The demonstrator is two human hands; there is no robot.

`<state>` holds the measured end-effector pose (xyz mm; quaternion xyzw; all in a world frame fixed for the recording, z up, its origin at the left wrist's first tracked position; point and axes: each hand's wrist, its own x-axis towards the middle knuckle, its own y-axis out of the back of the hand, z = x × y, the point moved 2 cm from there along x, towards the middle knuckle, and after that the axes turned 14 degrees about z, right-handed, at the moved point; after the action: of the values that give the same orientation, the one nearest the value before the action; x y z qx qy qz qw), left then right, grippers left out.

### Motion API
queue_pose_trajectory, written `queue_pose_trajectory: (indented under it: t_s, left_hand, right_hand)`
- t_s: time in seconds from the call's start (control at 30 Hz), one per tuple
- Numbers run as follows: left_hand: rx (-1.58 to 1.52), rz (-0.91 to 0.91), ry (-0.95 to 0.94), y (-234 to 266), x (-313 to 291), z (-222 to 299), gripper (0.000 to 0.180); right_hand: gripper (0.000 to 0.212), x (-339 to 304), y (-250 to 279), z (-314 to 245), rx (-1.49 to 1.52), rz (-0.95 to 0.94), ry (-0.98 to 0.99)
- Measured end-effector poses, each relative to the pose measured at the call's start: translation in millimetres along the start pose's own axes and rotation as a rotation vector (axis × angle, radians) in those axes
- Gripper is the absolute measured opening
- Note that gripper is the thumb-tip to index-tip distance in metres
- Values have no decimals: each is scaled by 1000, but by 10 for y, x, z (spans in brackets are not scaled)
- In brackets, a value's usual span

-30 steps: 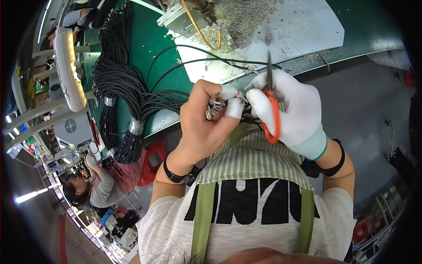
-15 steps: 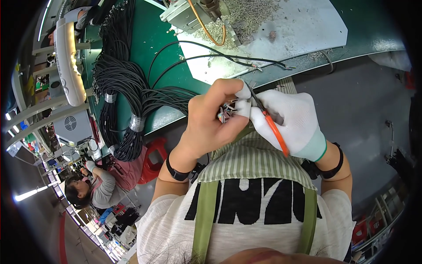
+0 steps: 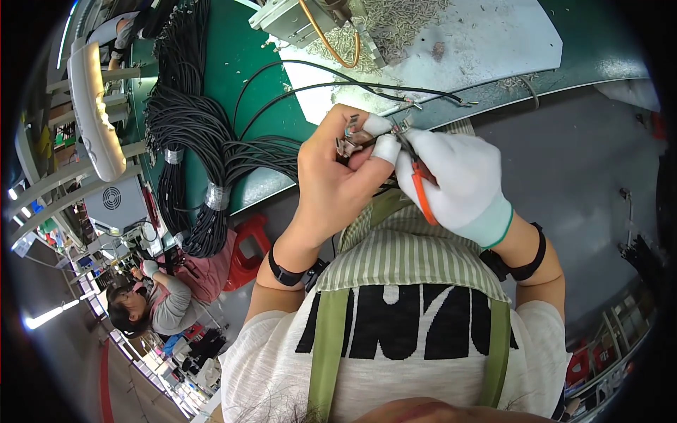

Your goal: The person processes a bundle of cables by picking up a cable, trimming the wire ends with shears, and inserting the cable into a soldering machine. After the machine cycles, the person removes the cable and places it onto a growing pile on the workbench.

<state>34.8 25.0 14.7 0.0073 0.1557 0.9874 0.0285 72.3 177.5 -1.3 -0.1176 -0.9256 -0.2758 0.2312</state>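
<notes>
My left hand (image 3: pixel 328 180), with white covers on the thumb and a fingertip, is closed around a small bunch of black cable ends (image 3: pixel 347 146) with stripped, coloured wires. Their tips stick out beside the thumb, and one end is pinched toward the right. In a white glove, my right hand (image 3: pixel 462 176) grips an orange-handled hand tool (image 3: pixel 423 190) shaped like pliers or snips. Its dark metal nose meets the pinched wire end between both hands. My fingers partly hide the jaws.
A big bundle of black cables (image 3: pixel 194 127), tied with silver bands, hangs over the green table's (image 3: pixel 233 28) edge. Two loose cable ends (image 3: pixel 416 96) lie near a white board (image 3: pixel 486 53) strewn with small metal bits, below a machine (image 3: pixel 300 21). A red stool (image 3: pixel 247 247) and a seated co-worker are left.
Both hands have shifted slightly up and left. The tool's nose has come to the wire end at my left fingertips, and its orange handle has swung left. The cable ends in my left hand show more.
</notes>
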Motion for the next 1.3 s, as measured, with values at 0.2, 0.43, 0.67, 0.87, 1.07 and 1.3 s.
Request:
queue_pose_trajectory:
  t_s: [0.2, 0.43, 0.67, 0.87, 1.07, 1.3]
  left_hand:
    - [41, -211, 139, 85, 53, -263, 13]
    - [-189, -100, 421, 294, 761, -280, 5]
    - [-186, -124, 325, 80, 1132, -358, 5]
    - [-139, -135, 173, 8, 1153, -226, 6]
    - [-36, -35, 25, -23, 1073, -191, 5]
    - [15, -36, 87, -2, 1039, -198, 8]
  right_hand:
    - [16, -142, 12, 154, 508, -375, -647]
    - [28, 504, 200, 417, 345, -280, -835]
    - [32, 1117, -268, 912, 431, -283, 57]
    - [32, 1171, -360, 940, 459, -340, -76]
    - [27, 1177, -433, 979, 423, -316, 43]
    - [22, 1185, -417, 981, 334, -312, 259]
